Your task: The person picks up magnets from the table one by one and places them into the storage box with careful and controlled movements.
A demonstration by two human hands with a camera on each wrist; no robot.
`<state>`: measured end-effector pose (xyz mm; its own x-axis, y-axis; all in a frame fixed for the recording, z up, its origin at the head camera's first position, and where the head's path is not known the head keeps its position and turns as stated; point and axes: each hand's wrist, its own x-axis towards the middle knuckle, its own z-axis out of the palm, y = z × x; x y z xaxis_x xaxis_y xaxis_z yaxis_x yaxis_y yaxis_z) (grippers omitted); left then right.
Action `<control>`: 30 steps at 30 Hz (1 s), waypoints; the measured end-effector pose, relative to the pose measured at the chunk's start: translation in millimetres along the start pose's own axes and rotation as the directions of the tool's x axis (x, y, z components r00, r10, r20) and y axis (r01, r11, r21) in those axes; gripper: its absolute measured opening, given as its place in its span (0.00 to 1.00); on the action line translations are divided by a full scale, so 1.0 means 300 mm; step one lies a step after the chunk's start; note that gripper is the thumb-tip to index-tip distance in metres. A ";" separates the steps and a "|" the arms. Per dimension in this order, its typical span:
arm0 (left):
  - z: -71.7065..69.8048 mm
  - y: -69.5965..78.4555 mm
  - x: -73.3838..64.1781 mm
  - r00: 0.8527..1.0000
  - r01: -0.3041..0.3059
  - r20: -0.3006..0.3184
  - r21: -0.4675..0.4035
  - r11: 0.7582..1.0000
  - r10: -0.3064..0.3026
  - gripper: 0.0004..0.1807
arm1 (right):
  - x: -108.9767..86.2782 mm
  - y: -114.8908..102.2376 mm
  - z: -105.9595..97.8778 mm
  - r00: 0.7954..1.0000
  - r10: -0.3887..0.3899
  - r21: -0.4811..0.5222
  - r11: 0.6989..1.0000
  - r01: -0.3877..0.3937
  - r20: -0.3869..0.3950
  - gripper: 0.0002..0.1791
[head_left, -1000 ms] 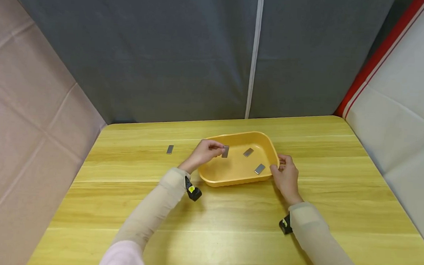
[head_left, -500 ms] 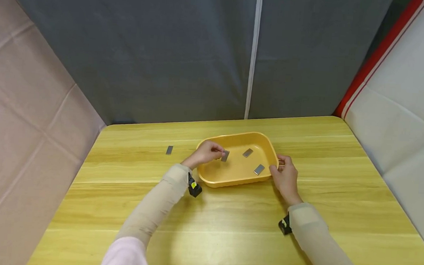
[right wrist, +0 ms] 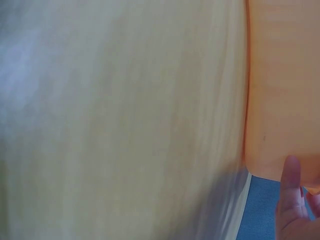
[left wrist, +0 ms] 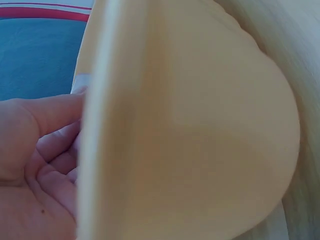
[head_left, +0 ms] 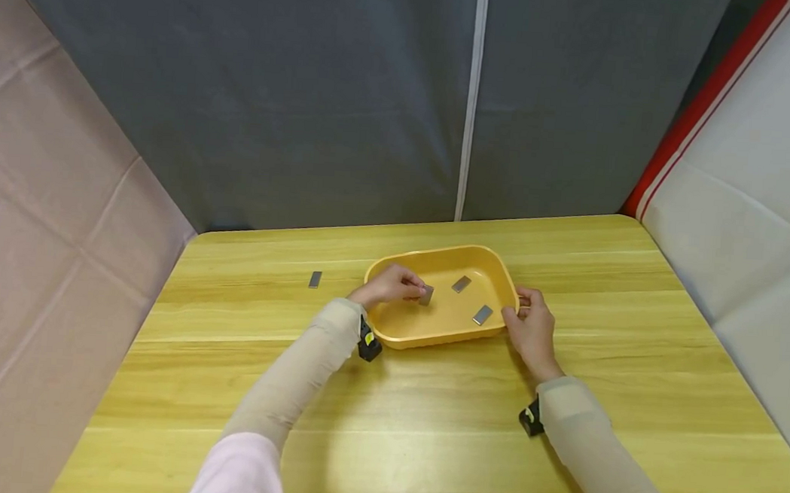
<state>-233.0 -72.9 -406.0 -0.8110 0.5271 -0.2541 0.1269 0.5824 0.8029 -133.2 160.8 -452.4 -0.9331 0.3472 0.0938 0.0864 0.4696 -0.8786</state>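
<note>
A yellow plastic basin (head_left: 440, 338) stands on the table. My left hand (head_left: 395, 283) reaches over its left side and pinches a small flat grey rectangular piece (head_left: 427, 295) by the fingertips, inside the basin. Two similar grey pieces lie on the basin floor, one farther back (head_left: 461, 284) and one nearer the front right (head_left: 482, 315). My right hand (head_left: 531, 330) grips the basin's right end. In the left wrist view the basin wall (left wrist: 210, 120) hides much of the left hand. The right thumb (right wrist: 290, 182) lies against the wall in the right wrist view.
Another grey piece (head_left: 314, 279) lies on the wooden table (head_left: 424, 437) to the left of the basin. A dark grey curtain (head_left: 322, 106) hangs behind the table, with pale cloth walls (head_left: 42, 240) at both sides.
My left hand has moved slightly right and lower into the basin, still pinching the grey piece, which has tilted. The right hand keeps its grip at the basin's right end.
</note>
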 end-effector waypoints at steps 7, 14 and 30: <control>0.006 0.026 0.016 0.999 0.016 0.052 0.027 1.000 -0.017 0.10 | -0.002 -0.002 0.000 1.000 -0.001 0.005 1.000 0.001 0.008 0.22; 0.008 0.043 0.038 0.996 0.028 0.079 0.069 0.997 -0.033 0.09 | -0.001 -0.002 -0.001 1.000 -0.014 0.006 1.000 0.014 0.001 0.22; 0.032 -0.203 0.268 0.982 -0.111 0.167 0.171 0.979 0.082 0.08 | -0.001 -0.005 0.004 1.000 -0.015 0.006 1.000 0.015 0.001 0.22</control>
<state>-300.6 -60.1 -480.5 -0.6907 0.6692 -0.2738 0.3119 0.6174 0.7222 -133.6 159.0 -451.8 -0.9347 0.3392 0.1063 0.0703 0.4695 -0.8801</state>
